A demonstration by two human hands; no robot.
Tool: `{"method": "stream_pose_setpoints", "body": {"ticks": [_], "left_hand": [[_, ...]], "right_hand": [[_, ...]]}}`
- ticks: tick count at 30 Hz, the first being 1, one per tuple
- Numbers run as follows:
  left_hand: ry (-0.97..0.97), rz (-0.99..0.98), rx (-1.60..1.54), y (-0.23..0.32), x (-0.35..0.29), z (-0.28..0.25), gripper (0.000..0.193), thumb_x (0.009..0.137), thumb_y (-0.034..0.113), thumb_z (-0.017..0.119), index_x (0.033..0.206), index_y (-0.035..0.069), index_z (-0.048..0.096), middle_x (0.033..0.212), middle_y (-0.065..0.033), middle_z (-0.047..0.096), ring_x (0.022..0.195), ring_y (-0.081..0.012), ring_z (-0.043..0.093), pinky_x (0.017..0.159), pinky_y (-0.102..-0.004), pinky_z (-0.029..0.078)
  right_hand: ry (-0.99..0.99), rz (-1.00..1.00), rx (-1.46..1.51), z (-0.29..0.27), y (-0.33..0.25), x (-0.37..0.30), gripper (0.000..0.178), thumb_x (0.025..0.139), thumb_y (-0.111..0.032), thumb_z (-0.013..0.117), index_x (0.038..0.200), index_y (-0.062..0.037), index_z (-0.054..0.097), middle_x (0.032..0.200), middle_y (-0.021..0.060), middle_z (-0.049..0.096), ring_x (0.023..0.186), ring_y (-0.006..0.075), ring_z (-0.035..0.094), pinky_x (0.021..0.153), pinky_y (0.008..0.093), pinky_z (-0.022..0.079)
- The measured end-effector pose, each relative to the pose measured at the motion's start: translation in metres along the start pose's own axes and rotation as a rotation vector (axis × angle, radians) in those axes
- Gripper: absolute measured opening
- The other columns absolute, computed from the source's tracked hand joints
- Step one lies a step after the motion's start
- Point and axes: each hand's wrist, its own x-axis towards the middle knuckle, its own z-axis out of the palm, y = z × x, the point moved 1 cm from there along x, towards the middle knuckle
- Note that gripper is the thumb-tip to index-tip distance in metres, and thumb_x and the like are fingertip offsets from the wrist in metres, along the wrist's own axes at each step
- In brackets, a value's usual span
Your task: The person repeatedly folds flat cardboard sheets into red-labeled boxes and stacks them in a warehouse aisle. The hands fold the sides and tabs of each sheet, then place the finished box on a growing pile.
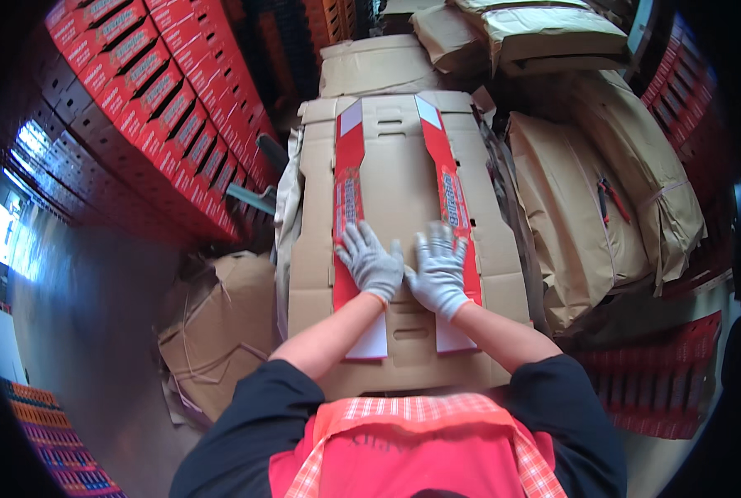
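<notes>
A flat brown cardboard box blank point(395, 183) lies in front of me on top of a stack. Two long red printed side strips point(349, 153) are folded inward along it, with white patches at their ends. My left hand point(372, 264), in a pale grey glove, presses flat across the left strip and the bare cardboard, fingers spread. The gloved right hand point(438, 272) lies on the inner edge of the right strip point(447, 170), fingers stretched forward. Both thumbs point inward and nearly meet over the middle. Neither hand grasps anything.
Tall stacks of red boxes point(142, 95) stand on the left. Paper-wrapped bundles point(565, 199) lie on the right, with red-and-black-handled pliers point(613, 202) on one. Another wrapped bundle point(221, 319) sits at lower left; more red boxes point(657, 378) are at lower right.
</notes>
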Motion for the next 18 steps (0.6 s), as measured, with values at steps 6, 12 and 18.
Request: {"method": "stream_pose_setpoints", "body": {"ticks": [6,12,18], "left_hand": [[0.163,0.626,-0.261,-0.163,0.046,-0.070,0.051,0.093,0.018,0.058,0.140,0.001,0.049,0.147,-0.0200,0.047,0.139,-0.0347,0.042,0.114,-0.0397,0.034],[-0.293,1.332,0.209,-0.167,0.002,-0.145,0.036,0.073,0.018,0.071,0.108,0.012,0.065,0.125,-0.0116,0.062,0.120,-0.0325,0.056,0.100,-0.0492,0.043],[-0.005,0.918,-0.108,-0.070,0.026,-0.156,0.034,0.089,0.034,0.067,0.067,0.008,0.063,0.063,-0.0145,0.059,0.061,-0.0340,0.060,0.057,-0.0424,0.047]], "right_hand": [[0.333,-0.334,0.634,-0.079,0.094,0.016,0.038,0.085,0.008,0.056,0.120,-0.0052,0.064,0.117,0.0146,0.066,0.112,0.0349,0.062,0.100,0.0405,0.047],[-0.085,-0.950,-0.189,-0.133,0.150,-0.026,0.032,0.074,-0.012,0.068,0.107,-0.0151,0.066,0.110,0.0068,0.066,0.110,0.0288,0.062,0.095,0.0453,0.047],[0.132,-0.591,0.373,-0.149,0.081,0.006,0.041,0.074,-0.019,0.082,0.110,-0.0103,0.065,0.091,0.0096,0.066,0.076,0.0308,0.066,0.064,0.0386,0.053]]}}
